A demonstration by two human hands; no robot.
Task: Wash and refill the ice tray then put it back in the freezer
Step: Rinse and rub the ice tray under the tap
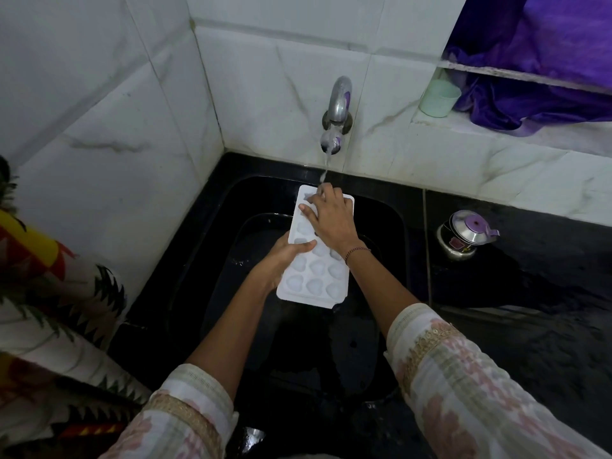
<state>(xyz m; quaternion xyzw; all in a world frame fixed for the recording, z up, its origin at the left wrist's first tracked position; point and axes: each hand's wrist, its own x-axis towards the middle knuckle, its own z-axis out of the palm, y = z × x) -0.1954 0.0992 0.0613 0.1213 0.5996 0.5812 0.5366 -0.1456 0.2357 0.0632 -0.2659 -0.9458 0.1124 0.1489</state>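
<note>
White ice tray with heart-shaped cavities is held over the black sink, cavities facing up, long side running away from the person, far end tilted up toward the tap; left hand grasps the tray's left long edge around the middle, thumb laid across the top, fingers hidden under the tray; right hand lies palm down on the far end, not closed round anything, fingers spread and pressing on the cavities, thumb splayed out to the left; tap is running, thin water stream falls onto the right hand's fingertips and the tray's far edge; cavities near the person look wet, cannot tell whether they hold water; thread bracelet on the right wrist; pale patterned sleeves on both forearms; wet black counter to the right of the sink, with a small steel pot with a purple-knobbed lid on it, well apart from the tray; pale green cup and purple cloth on a wall shelf at upper right; white marble-look tiles behind; multicoloured patterned fabric at the left edge.
</note>
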